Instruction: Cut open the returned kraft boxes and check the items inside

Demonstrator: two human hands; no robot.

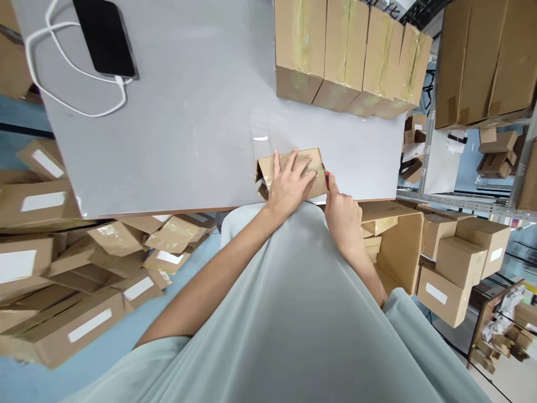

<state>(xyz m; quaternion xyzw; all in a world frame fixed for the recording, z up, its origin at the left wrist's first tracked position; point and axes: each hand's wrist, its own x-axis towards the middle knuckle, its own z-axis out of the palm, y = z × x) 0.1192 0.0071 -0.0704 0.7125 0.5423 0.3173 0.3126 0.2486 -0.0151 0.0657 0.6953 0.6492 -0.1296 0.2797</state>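
A small cardboard box lies at the table's front edge, close to my body, with its left end standing open. My left hand rests on top of it with fingers spread, pressing it against the table. In my closed right hand is a red-handled utility knife. Its tip meets the right end of the box, along the edge there. Most of the knife's handle is hidden by my fingers. Shiny clear tape shows on the cardboard beneath my left hand.
Several taped cartons stand in a row at the table's back right. A black phone with a white cable lies at the back left of the grey table. Boxes are heaped on the floor at left; an open carton stands right.
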